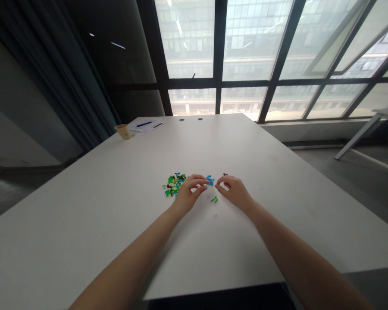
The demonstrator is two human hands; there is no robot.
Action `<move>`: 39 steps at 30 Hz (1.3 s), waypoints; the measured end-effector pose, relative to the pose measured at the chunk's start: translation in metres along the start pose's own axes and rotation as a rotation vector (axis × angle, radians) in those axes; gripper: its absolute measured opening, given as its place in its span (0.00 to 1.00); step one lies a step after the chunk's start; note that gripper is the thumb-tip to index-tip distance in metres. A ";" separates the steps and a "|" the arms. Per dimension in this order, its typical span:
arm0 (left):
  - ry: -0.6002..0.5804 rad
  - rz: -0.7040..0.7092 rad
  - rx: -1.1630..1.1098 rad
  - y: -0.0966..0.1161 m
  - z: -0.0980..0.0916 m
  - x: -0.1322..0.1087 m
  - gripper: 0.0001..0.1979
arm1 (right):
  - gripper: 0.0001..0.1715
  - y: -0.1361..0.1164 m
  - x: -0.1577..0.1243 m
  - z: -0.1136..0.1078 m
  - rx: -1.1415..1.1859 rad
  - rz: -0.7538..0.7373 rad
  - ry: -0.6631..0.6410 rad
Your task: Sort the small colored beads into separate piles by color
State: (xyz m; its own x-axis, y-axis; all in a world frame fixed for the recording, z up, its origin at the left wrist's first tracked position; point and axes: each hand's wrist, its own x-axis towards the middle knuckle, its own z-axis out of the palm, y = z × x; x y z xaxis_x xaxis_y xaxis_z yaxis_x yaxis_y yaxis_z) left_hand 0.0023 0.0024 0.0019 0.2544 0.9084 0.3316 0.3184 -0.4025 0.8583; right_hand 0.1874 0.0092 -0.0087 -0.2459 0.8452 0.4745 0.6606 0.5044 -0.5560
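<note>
A heap of small green, black, yellow and blue plastic bricks point(174, 184) lies on the white table point(93, 206), just left of my left hand point(189, 194). That hand's curled fingers reach right, over the heap's edge. Their tips stop beside a small cluster of blue bricks point(210, 180). My right hand point(233, 192) sits just right of that cluster, fingertips curled towards it. A few green bricks point(214, 199) lie below the gap between my hands, and a few dark bricks point(225, 174) sit above my right hand. Anything small inside either hand's fingers is hidden.
A paper cup point(123, 131) and papers point(142, 127) with a blue pen point(144, 124) lie at the table's far left corner. Two dark round holes point(190, 119) mark the far edge. Large windows stand behind the table, a dark curtain point(67, 73) hangs left, and another table's leg point(355, 135) stands right.
</note>
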 end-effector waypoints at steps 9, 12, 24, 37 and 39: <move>-0.078 -0.222 -0.308 -0.009 0.002 0.004 0.14 | 0.12 -0.008 -0.004 -0.002 -0.013 -0.354 0.088; -0.171 -0.252 -0.356 -0.005 0.001 0.004 0.14 | 0.11 -0.008 -0.005 -0.002 -0.074 -0.395 0.049; -0.290 -0.438 -0.506 -0.020 0.000 0.002 0.20 | 0.07 -0.013 -0.005 -0.009 -0.069 -0.343 -0.245; -0.243 -0.417 -0.344 -0.015 -0.006 0.005 0.16 | 0.12 0.000 -0.012 -0.006 -0.101 -0.056 -0.849; -0.224 -0.397 -0.322 -0.016 -0.007 0.006 0.15 | 0.12 0.000 -0.011 -0.008 -0.092 -0.031 -0.855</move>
State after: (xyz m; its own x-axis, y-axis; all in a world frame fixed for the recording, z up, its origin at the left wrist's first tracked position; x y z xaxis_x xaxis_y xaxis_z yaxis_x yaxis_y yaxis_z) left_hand -0.0072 0.0153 -0.0073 0.3705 0.9231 -0.1031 0.1432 0.0529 0.9883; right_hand 0.1956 -0.0017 -0.0085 -0.6900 0.6930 -0.2090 0.6908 0.5443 -0.4759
